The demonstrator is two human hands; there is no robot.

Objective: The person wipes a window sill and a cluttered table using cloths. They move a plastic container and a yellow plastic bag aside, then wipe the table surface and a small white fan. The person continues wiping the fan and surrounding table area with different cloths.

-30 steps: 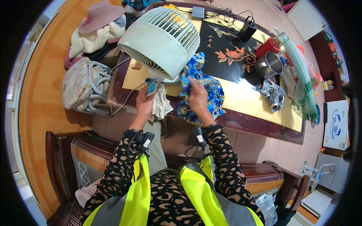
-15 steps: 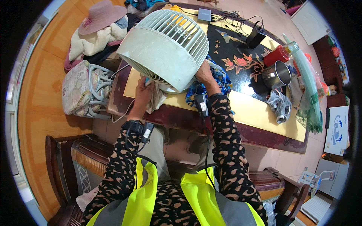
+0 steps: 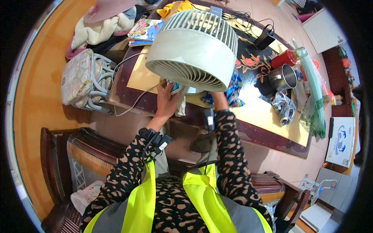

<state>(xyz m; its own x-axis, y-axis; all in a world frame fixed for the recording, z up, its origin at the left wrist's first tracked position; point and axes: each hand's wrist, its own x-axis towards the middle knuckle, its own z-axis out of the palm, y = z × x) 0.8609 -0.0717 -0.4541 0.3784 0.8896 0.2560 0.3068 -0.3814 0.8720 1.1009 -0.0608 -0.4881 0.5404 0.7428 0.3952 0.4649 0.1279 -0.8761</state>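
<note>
A white round fan [image 3: 190, 56] stands on the table, its slatted head tilted so one grille faces down toward me. My left hand [image 3: 167, 100] is closed on a whitish cloth [image 3: 181, 104] with a bit of blue at its top, just below the left of the fan head. Under the head, my right hand [image 3: 220, 100] reaches in next to the fan's stand; its fingers are hidden behind the housing. Beside that hand lies a blue patterned cloth [image 3: 234, 90], partly covered by the fan.
Books [image 3: 145, 30] lie left of the fan, a folded stool [image 3: 79, 79] stands beyond the table's left edge. To the right are a steel cup [image 3: 283, 77], a red container [image 3: 283, 59], a crumpled grey bag [image 3: 283, 108] and a green net bag [image 3: 314, 112]. Cables [image 3: 246, 17] run behind.
The fan head has turned and sits further right, showing more of its lower grille. My left hand has moved right with the cloth. My right hand has slipped further under the head. Books have come into view.
</note>
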